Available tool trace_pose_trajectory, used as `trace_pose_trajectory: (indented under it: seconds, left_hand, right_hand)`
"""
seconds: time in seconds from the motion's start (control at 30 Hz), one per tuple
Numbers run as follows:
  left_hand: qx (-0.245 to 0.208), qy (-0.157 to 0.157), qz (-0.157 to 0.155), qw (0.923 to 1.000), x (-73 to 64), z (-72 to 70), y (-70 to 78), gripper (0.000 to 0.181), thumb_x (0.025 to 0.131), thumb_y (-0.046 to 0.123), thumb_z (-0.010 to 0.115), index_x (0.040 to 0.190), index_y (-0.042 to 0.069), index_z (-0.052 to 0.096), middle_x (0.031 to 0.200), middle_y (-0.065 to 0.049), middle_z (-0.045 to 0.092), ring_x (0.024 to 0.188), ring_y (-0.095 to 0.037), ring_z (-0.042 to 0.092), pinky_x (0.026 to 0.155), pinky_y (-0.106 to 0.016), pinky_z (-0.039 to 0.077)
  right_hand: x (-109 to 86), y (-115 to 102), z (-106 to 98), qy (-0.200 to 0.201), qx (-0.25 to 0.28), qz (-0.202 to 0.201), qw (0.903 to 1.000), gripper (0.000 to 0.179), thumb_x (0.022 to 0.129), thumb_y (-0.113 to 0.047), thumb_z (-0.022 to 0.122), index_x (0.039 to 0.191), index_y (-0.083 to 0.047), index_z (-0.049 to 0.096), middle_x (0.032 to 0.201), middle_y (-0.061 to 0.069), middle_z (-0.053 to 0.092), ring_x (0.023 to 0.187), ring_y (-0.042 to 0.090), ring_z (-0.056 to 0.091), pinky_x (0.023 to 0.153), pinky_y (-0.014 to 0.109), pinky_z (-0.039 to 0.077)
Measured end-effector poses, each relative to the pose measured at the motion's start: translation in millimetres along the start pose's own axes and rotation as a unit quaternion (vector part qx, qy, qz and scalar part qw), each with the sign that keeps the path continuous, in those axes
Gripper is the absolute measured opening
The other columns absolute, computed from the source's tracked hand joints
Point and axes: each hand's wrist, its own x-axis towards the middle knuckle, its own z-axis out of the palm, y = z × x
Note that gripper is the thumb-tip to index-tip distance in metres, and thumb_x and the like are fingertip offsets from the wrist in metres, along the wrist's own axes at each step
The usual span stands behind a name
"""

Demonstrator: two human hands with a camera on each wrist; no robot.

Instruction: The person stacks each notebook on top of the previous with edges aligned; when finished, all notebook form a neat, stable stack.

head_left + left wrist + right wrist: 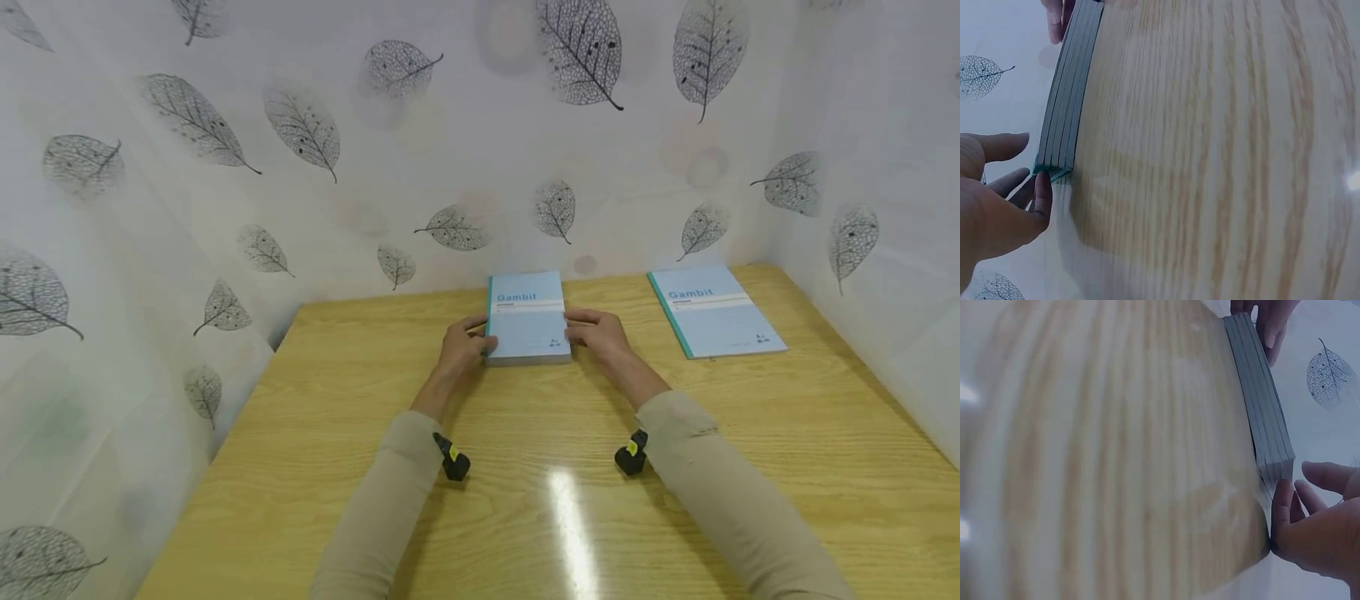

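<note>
A stack of several pale blue "Gambit" notebooks (528, 321), with a green spine edge on the left, lies on the wooden table near the back wall. At its left side is my left hand (462, 343), fingertips against the green spines and thumb over the near corner. My right hand (602, 332) touches the opposite side with its fingertips. In the left wrist view, the grey page edges (1069, 87) show in layers, and the fingers meet the spine end. The right wrist view has the stack (1261, 394) between both hands, the right fingertips at its near end.
A single matching notebook (718, 312) lies flat at the back right of the table (337, 400). Behind and beside the table hangs a white leaf-print curtain (480, 150). Black wrist cameras (454, 461) hang at both sleeves.
</note>
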Motion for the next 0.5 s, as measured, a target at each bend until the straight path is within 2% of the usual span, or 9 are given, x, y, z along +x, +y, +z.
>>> trace_pose_trajectory:
  seconds: [0.13, 0.3, 0.37, 0.5]
  left_hand:
    - [0.025, 0.03, 0.008, 0.9992, 0.5, 5.9, 6.4, 0.051, 0.095, 0.007, 0.072, 0.145, 0.003, 0.058, 0.142, -0.016, 0.061, 0.13, -0.032, 0.055, 0.109, -0.042, 0.05]
    - [0.043, 0.08, 0.024, 0.9955, 1.5, 19.0, 18.1, 0.049, 0.096, 0.011, 0.071, 0.144, 0.004, 0.059, 0.144, -0.015, 0.06, 0.136, -0.031, 0.051, 0.113, -0.042, 0.046]
    - [0.036, 0.088, 0.033, 0.9949, 2.1, 25.5, 23.6, 0.048, 0.097, 0.009, 0.07, 0.143, 0.004, 0.059, 0.144, -0.014, 0.06, 0.136, -0.031, 0.051, 0.113, -0.041, 0.047]
    - [0.024, 0.079, 0.053, 0.9952, 2.4, 40.9, 35.8, 0.045, 0.099, 0.008, 0.068, 0.143, 0.005, 0.06, 0.142, -0.013, 0.061, 0.134, -0.031, 0.055, 0.11, -0.037, 0.05]
  right_hand:
    - [-0.4, -1.1, -11.9, -0.01, 0.036, -0.009, 0.9993, 0.051, 0.104, -0.004, 0.058, 0.154, 0.0, 0.046, 0.157, 0.02, 0.045, 0.131, 0.034, 0.054, 0.112, 0.041, 0.048]
    - [-0.4, -4.0, -31.9, -0.018, 0.049, -0.022, 0.9984, 0.054, 0.107, -0.008, 0.056, 0.158, -0.001, 0.04, 0.16, 0.02, 0.041, 0.128, 0.026, 0.057, 0.113, 0.039, 0.048]
    - [-1.1, -4.5, -41.8, -0.018, 0.044, -0.027, 0.9985, 0.055, 0.107, -0.01, 0.056, 0.159, -0.002, 0.039, 0.161, 0.02, 0.04, 0.123, 0.019, 0.06, 0.111, 0.036, 0.049]
    - [-2.6, -3.3, -64.8, -0.016, 0.053, -0.044, 0.9975, 0.057, 0.108, -0.011, 0.056, 0.159, 0.001, 0.035, 0.159, 0.022, 0.04, 0.112, 0.009, 0.064, 0.1, 0.027, 0.055]
